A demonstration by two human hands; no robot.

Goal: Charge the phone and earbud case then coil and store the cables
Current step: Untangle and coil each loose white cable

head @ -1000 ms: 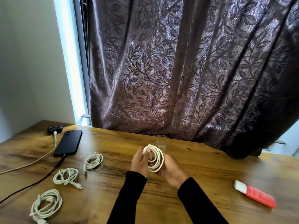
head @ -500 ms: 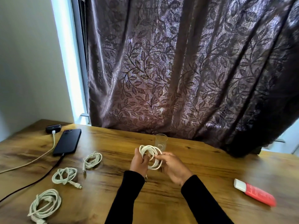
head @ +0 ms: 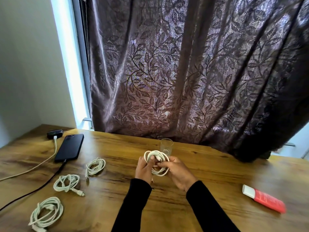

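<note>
White cable point(head: 157, 162), wound into a loose coil, sat between two hands above the middle of a wooden table point(head: 209, 173). The fingers point(head: 148, 162) of the left hand point(head: 143, 169) curled round the coil's left side, one fingertip poking through the loops. The right hand point(head: 177, 173) pinched a strand near the coil's centre between thumb and fingertips, its remaining fingers curled beneath the bundle. A short tail of cable hung down by the left wrist. Both arms wore black sleeves point(head: 207, 210).

Just behind the coil stood a clear drinking glass point(head: 166, 146), upright, near the hem of a dark purple leaf-patterned curtain point(head: 184, 72) that covered the window.

To the left, three other white cables lay coiled on the tabletop, well apart from the hands: a small coil point(head: 95, 166) nearest the hands, a second coil point(head: 66, 182) with its plug sticking out toward the right, and a third coil point(head: 46, 213) by the near left edge.

At the far left corner a black phone point(head: 69, 147) lay face down with a black charging lead point(head: 33, 190) plugged into its near end and trailing off the left edge. Just beyond it a small dark earbud case point(head: 54, 133) sat with a pale lead point(head: 41, 163) plugged in, also running off to the left.

On the right side of the table, well apart from everything else, lay a red tube with a white cap point(head: 264, 198), slightly blurred.
</note>
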